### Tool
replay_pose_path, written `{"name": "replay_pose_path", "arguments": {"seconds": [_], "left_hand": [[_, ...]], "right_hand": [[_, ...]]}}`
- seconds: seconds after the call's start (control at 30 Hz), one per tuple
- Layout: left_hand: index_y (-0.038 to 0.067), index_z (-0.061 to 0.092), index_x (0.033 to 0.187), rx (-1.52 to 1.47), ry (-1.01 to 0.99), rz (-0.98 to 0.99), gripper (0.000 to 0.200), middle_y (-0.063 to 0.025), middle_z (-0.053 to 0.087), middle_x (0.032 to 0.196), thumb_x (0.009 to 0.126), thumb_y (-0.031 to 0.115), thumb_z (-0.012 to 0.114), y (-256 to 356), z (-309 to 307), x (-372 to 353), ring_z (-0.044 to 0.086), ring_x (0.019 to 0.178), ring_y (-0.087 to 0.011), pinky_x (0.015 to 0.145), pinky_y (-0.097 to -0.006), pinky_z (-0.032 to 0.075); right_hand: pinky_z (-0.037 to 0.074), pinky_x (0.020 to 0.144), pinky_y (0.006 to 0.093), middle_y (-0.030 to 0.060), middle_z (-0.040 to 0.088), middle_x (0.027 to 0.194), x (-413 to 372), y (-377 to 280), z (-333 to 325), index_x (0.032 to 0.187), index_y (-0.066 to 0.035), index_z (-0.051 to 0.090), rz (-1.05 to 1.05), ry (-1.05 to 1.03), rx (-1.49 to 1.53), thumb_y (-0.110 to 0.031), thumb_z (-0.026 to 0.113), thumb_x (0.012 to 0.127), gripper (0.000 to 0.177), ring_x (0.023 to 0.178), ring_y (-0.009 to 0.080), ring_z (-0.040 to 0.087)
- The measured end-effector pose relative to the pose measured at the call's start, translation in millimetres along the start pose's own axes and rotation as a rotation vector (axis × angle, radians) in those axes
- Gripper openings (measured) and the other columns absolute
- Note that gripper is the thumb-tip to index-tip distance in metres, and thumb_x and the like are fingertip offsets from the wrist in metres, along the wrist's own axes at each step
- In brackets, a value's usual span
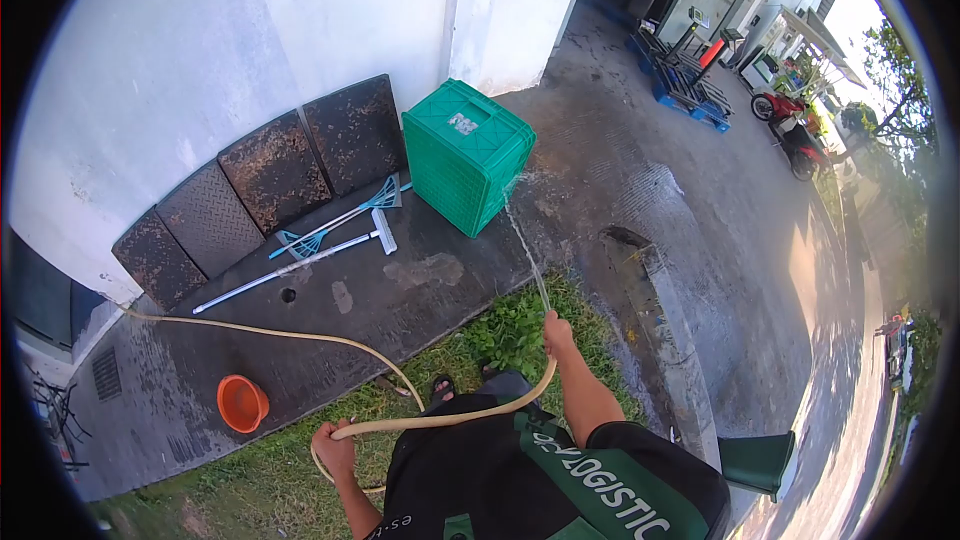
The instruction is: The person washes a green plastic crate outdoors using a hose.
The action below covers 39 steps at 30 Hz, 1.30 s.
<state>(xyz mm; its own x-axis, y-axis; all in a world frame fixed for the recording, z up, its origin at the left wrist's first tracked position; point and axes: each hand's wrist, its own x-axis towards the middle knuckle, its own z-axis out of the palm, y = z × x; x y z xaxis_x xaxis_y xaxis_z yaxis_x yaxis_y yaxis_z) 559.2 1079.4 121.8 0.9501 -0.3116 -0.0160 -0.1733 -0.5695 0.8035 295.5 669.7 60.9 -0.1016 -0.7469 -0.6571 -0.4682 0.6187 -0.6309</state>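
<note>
A beige hose [440, 421] runs across the front of my body, and both of my hands are closed around it. My right hand [558, 333] grips it near its outlet, where a stream of water [527, 255] shoots forward. The water strikes the side of a green plastic crate [466, 155] and splashes there. The crate stands on the dark concrete beside the white wall. Lower left, my left hand [334, 448] holds a further stretch of the hose, which loops below it and trails back toward the wall.
Dark metal plates [272, 180] lean on the wall. A squeegee [384, 232] and blue-headed tools [305, 243] lie before them. An orange basin [243, 403] sits at left. A concrete curb [680, 340] and a dark green bin [757, 463] are at right. Beyond stands a blue pallet [690, 110].
</note>
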Motion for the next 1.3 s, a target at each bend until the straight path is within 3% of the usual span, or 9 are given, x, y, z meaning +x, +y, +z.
{"name": "replay_pose_path", "arguments": {"seconds": [0.27, 0.47, 0.57, 0.63, 0.8, 0.87, 1.0, 1.1, 1.3], "left_hand": [[0.005, 0.033, 0.056, -0.013, -0.098, 0.008, 0.045, -0.0002, 0.030, 0.051, 0.081, 0.010, 0.071, 13, -2, 5, 0.025, 0.052, -0.0107, 0.045, -0.0314, 0.025], [0.005, 0.032, 0.056, 0.041, -0.136, 0.095, 0.048, -0.0013, 0.026, 0.051, 0.081, 0.013, 0.071, -16, 3, 15, 0.024, 0.052, -0.0117, 0.045, -0.0328, 0.022], [0.002, 0.032, 0.056, 0.006, -0.171, 0.074, 0.046, -0.0001, 0.027, 0.052, 0.081, 0.013, 0.069, -54, 14, 31, 0.028, 0.055, -0.0079, 0.046, -0.0322, 0.024], [-0.004, 0.063, 0.075, 0.081, -0.246, 0.069, 0.011, -0.0046, 0.048, 0.058, 0.078, 0.006, 0.058, -30, 1, 23, 0.042, 0.058, -0.0153, 0.053, -0.0357, 0.037], [-0.003, 0.058, 0.072, 0.071, -0.390, 0.196, 0.011, -0.0043, 0.045, 0.057, 0.078, 0.006, 0.059, -10, 37, 56, 0.039, 0.057, -0.0146, 0.052, -0.0352, 0.035], [-0.003, 0.056, 0.071, 0.072, -0.419, 0.222, 0.012, -0.0041, 0.043, 0.056, 0.078, 0.006, 0.059, -6, 43, 62, 0.038, 0.057, -0.0143, 0.051, -0.0350, 0.034], [-0.002, 0.051, 0.068, 0.064, -0.450, 0.249, 0.016, -0.0037, 0.040, 0.055, 0.078, 0.006, 0.060, -3, 57, 69, 0.036, 0.056, -0.0136, 0.050, -0.0345, 0.032], [-0.001, 0.047, 0.066, 0.059, -0.465, 0.258, 0.020, -0.0035, 0.038, 0.054, 0.078, 0.006, 0.061, -5, 65, 72, 0.034, 0.055, -0.0132, 0.049, -0.0342, 0.030], [0.000, 0.040, 0.061, 0.041, -0.480, 0.256, 0.029, -0.0029, 0.033, 0.053, 0.078, 0.006, 0.063, -7, 83, 70, 0.030, 0.054, -0.0122, 0.048, -0.0335, 0.027]], "right_hand": [[0.034, 0.043, 0.0400, 0.0072, 0.043, 0.055, 9, 15, -2, 0.062, -0.005, 0.045, 0.004, 0.046, -0.028, -0.046, 0.041, 0.094, 0.052, 0.044, 0.0203, 0.039], [0.035, 0.043, 0.0418, 0.0094, 0.046, 0.057, -5, 18, -10, 0.065, -0.003, 0.049, -0.036, 0.017, -0.031, -0.047, 0.043, 0.093, 0.052, 0.044, 0.0219, 0.042], [0.040, 0.052, 0.0444, 0.0097, 0.047, 0.059, -10, 21, -9, 0.065, -0.003, 0.048, -0.022, -0.085, -0.153, -0.048, 0.040, 0.094, 0.054, 0.052, 0.0234, 0.044], [0.039, 0.055, 0.0472, 0.0090, 0.043, 0.057, -29, 9, -18, 0.063, -0.006, 0.047, -0.004, -0.225, -0.196, -0.046, 0.037, 0.096, 0.053, 0.050, 0.0217, 0.037], [0.035, 0.051, 0.0453, 0.0080, 0.039, 0.054, -35, 13, -14, 0.061, -0.008, 0.045, -0.073, -0.099, -0.085, -0.045, 0.036, 0.097, 0.052, 0.047, 0.0202, 0.033], [0.036, 0.052, 0.0446, 0.0096, 0.043, 0.055, -37, 12, -18, 0.062, -0.007, 0.047, -0.046, -0.187, -0.159, -0.046, 0.037, 0.096, 0.053, 0.048, 0.0217, 0.038], [0.037, 0.053, 0.0454, 0.0112, 0.048, 0.060, -43, 14, -23, 0.066, -0.005, 0.051, -0.022, -0.133, -0.147, -0.048, 0.037, 0.095, 0.054, 0.050, 0.0234, 0.042], [0.038, 0.056, 0.0476, 0.0137, 0.054, 0.066, -36, 26, -21, 0.071, -0.001, 0.055, -0.065, -0.171, -0.234, -0.049, 0.038, 0.094, 0.056, 0.054, 0.0265, 0.048], [0.047, 0.070, 0.0476, 0.0211, 0.064, 0.087, -32, 34, -21, 0.089, 0.005, 0.063, -0.091, -0.009, -0.245, -0.049, 0.039, 0.092, 0.059, 0.077, 0.0349, 0.061]]}}
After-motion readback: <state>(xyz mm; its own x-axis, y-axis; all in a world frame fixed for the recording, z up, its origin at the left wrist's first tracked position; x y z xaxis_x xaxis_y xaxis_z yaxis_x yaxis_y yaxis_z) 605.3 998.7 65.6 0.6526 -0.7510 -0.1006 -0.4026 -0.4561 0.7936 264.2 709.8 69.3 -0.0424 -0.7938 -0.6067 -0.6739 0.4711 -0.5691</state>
